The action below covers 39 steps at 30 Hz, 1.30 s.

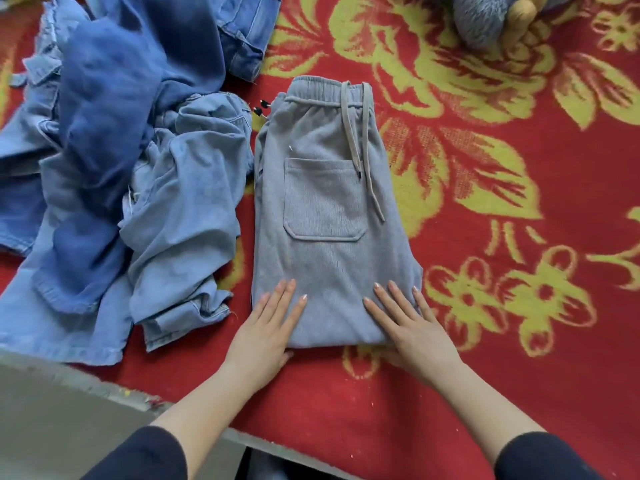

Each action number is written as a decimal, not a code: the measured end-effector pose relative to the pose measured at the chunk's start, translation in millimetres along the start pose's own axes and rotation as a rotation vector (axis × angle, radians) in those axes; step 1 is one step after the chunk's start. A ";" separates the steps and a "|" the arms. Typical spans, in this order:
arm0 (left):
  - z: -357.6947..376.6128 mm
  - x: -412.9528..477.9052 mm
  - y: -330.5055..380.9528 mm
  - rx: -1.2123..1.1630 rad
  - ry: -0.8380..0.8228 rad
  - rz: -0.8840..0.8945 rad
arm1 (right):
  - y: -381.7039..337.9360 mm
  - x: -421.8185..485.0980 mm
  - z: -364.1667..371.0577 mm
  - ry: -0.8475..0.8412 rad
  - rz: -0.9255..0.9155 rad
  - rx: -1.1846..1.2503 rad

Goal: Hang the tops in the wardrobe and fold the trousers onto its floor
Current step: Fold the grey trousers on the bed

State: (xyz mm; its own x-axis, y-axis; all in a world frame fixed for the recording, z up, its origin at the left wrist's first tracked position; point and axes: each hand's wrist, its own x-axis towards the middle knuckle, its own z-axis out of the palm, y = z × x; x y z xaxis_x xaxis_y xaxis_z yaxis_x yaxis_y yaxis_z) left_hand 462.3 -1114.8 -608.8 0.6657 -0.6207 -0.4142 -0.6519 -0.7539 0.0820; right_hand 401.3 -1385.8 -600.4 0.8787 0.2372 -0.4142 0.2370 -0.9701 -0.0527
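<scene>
Far left, near edge: a bare grey ledge [52,410] shows from under the red floral blanket [519,393] that covers the whole work surface.

Left third: an unfolded heap of light blue denim garments [180,209], crumpled and overlapping. A darker blue garment [114,109] is draped over the heap's top. Behind it, at the far edge, lies a pair of mid-blue jeans [246,32]. Two small black items [259,109] lie between the heap and the next piece; too small to identify.

Centre: grey sweatpants [329,265], folded into one narrow stack on the blanket just beside the denim heap, elastic waistband at the far end. The patch pocket [322,199] faces up. The drawstring [367,161] trails loose over the right side of the fabric.

Left hand [266,330]: palm down on the near left corner of the sweatpants, grip spread, fingers straight and close together, heel of the hand on the blanket. Dark sleeve [145,455] pushed up the forearm.

Right hand [412,330]: palm down on the near right corner, grip spread, fingers straight and slightly fanned. Nothing is pinched by either hand.

Far right, top: a fuzzy grey object [485,19] with a tan part, cut by the frame edge, well apart from the sweatpants.
</scene>
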 end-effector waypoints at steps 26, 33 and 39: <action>-55.1 -67.5 58.3 -0.875 -0.914 -0.012 | 16.4 -67.5 -76.0 -0.965 0.258 0.582; -118.0 -5.4 -0.8 -1.185 -0.564 -0.038 | 57.0 1.1 -124.0 -0.518 0.293 0.785; -129.8 50.8 -38.4 -0.963 -0.143 -0.149 | 66.6 56.8 -133.0 -0.087 0.127 0.344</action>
State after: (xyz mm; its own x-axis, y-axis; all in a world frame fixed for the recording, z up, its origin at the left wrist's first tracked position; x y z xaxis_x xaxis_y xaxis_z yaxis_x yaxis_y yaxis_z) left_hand 568.3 -1145.3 -515.3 0.6256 -0.5210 -0.5807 0.0521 -0.7148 0.6973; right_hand 522.1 -1430.0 -506.6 0.8500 0.1233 -0.5121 -0.0374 -0.9556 -0.2922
